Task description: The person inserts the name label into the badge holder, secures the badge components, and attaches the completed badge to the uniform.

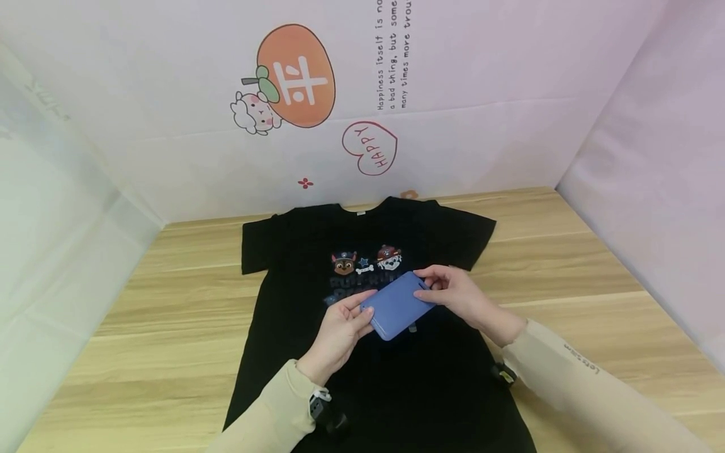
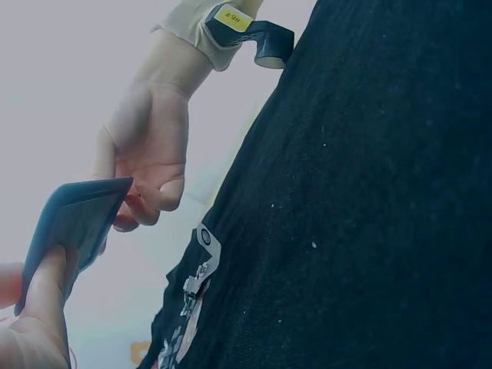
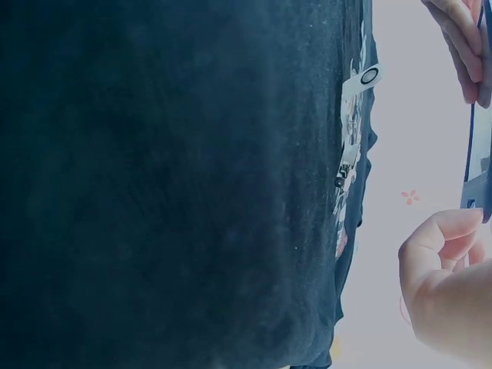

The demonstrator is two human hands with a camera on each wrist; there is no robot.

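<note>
Nearest in the left wrist view is the left hand, which pinches one end of a flat blue case between thumb and fingers. Opposite it, the right hand pinches the other end, its thumb on the upper face near a small slot. Gripping both ends probably steadies so thin a thing and leaves its middle uncovered. Its plain face is turned up; the underside has a recessed panel. The case is held above the chest of a black T-shirt, apart from the cloth. Below the case, a short strap with what looks like a metal clip lies on the shirt, perhaps placed within easy reach. The shirt is spread printed front up, collar away from the person, likely so it lies smooth, on a wood-grain table. Behind stands a pale patterned backdrop, probably hung as a screen.
</note>
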